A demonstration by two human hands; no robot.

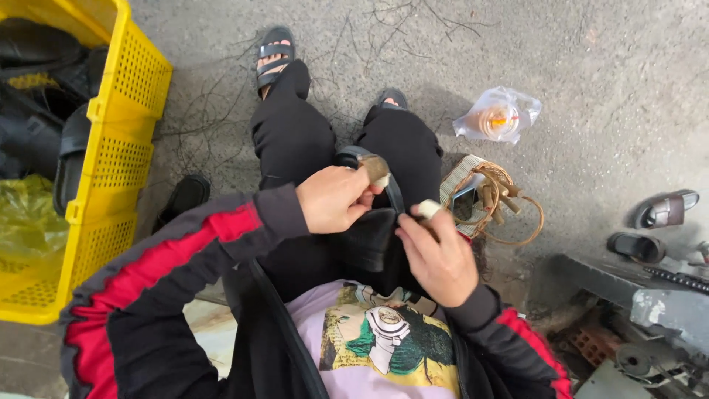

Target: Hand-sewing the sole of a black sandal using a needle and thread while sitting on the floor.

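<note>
black sandal point(373, 222) on lap, btwn both hands | long axis runs away from body | L hand point(336, 198) fingers clamped on strap end, taped thumb up | R hand point(439, 258) pinching near edge | both equally close

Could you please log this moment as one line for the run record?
left hand: grips black sandal strap | right hand: pinches strap edge | yellow crate: at left

Clear plastic bag point(498, 114) on concrete, perhaps holding a cup.
</note>
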